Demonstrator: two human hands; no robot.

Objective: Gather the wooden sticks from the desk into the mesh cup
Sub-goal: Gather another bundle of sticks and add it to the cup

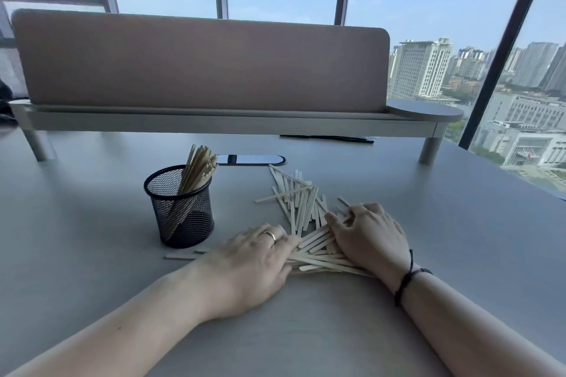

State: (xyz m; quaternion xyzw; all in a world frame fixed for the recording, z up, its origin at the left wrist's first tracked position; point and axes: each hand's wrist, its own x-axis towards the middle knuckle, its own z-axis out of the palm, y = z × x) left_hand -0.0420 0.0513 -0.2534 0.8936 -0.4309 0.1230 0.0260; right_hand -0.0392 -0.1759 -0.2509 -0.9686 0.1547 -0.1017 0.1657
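A black mesh cup point(180, 208) stands left of centre on the grey desk point(92, 223), with a bundle of wooden sticks point(199, 168) leaning out of its top. A loose pile of wooden sticks point(298, 202) lies scattered to the cup's right. My left hand point(254, 257), wearing a ring, rests on the near left side of the pile, fingers curled over the sticks. My right hand point(370, 236) presses on the pile's near right side, fingers bent around stick ends. Between both hands a bunched group of sticks point(318, 254) is squeezed together.
A raised shelf with a padded divider panel point(199, 70) crosses the back of the desk. A glossy oval grommet cover point(251, 159) sits behind the cup. One or two stray sticks point(180, 255) lie in front of the cup. Windows are beyond.
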